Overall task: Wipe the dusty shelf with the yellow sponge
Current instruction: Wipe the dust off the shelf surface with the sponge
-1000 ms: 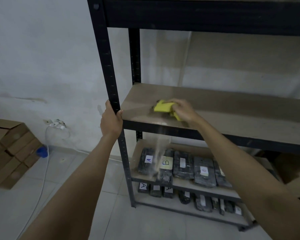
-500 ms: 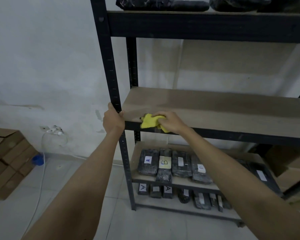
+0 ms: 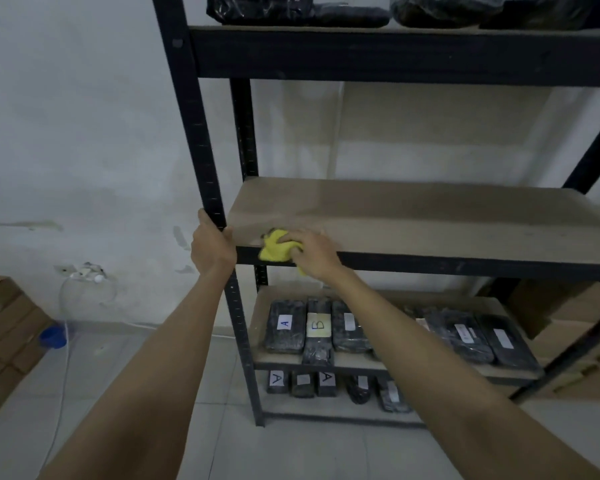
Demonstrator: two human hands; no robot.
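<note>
Head view: the yellow sponge (image 3: 274, 250) looks soft and crumpled, bunched at the front left edge of the tan shelf (image 3: 430, 223), overhanging its dark rim. The right hand (image 3: 314, 252) grips it closed; the left hand (image 3: 211, 244) is wrapped around the black upright post (image 3: 201, 143).

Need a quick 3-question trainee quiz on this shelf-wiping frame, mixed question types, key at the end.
1. True or false: the right hand presses the yellow sponge at the front left corner of the shelf.
2. What does the left hand grip? A) the upright post B) a cardboard box C) a black package
3. Fill in: the labelled black packages lie on the level ____ the wiped shelf.

Key: 1 true; 2 A; 3 below.
</note>
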